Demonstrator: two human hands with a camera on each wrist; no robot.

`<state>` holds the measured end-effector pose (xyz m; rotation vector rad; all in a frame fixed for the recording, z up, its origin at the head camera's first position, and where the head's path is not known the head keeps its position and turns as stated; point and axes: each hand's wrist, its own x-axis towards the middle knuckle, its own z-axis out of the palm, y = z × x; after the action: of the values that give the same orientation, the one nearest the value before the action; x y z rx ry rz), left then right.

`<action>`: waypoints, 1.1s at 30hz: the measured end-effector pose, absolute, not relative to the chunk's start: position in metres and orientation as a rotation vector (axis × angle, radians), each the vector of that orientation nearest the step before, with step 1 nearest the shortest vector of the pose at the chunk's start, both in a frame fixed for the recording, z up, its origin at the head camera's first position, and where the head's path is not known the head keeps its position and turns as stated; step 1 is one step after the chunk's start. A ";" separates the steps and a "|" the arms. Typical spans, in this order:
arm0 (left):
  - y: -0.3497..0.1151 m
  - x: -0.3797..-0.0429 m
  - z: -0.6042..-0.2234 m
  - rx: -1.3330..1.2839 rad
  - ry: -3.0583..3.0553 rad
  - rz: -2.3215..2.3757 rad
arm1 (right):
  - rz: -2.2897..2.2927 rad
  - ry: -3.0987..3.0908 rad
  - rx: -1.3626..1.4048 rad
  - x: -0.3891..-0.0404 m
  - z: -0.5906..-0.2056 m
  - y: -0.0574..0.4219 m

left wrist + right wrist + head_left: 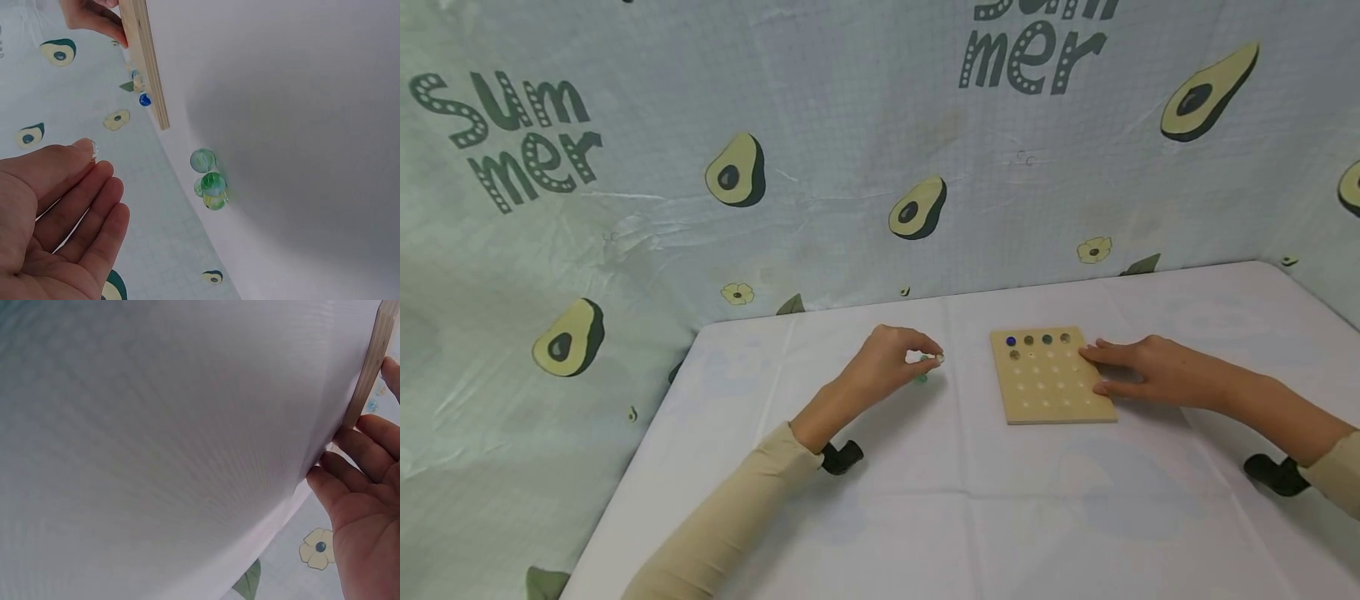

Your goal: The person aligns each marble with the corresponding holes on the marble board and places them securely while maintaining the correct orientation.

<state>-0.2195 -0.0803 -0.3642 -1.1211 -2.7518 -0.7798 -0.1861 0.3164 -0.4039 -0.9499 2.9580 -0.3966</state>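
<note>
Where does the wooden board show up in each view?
Head: the wooden board lies right of centre, top face showing.
Left wrist: wooden board at the top left, seen edge-on.
Right wrist: wooden board at the upper right, cut off.
Shared landmark: the right hand, at the board's edge.

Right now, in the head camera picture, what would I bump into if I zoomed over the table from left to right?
Left sleeve → left hand → the marble it pinches → wooden board → right hand → right sleeve.
</note>
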 end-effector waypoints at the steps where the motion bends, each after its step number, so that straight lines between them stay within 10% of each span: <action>1: -0.080 -0.219 -0.365 -1.118 -2.758 -0.784 | -0.399 2.956 -0.960 -0.186 -0.404 0.316; 33: -0.059 -0.216 -0.370 -1.174 -2.766 -0.853 | -0.298 3.004 -0.941 -0.184 -0.407 0.315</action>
<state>-0.2158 -0.0594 -0.3703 -1.1742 -2.7662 -0.8532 -0.1842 0.3145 -0.4072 -0.9412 3.0036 -0.2978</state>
